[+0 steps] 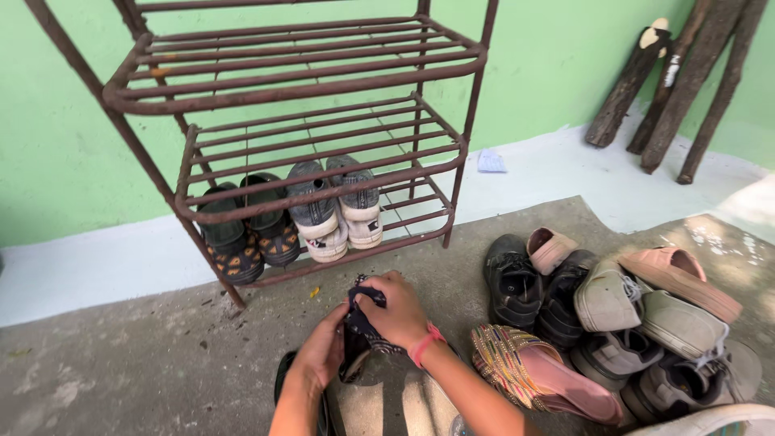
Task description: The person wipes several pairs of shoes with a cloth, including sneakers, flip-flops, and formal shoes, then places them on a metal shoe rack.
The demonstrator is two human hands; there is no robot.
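Both my hands hold a dark shoe [359, 331] low in the middle of the view, just in front of a rusty metal shoe rack [323, 81]. My left hand [323, 351] grips its left side. My right hand [400, 311], with a pink band at the wrist, closes over its top. On the rack's bottom shelf stand a pair of dark sandals [246, 230] and a pair of grey-and-white sneakers [335, 206].
A pile of several shoes [613, 315] lies on the concrete floor at the right, with an embroidered pink slipper [537, 371] nearest my arm. Wooden logs [670, 81] lean on the green wall at the back right. A small paper [491, 161] lies by the wall.
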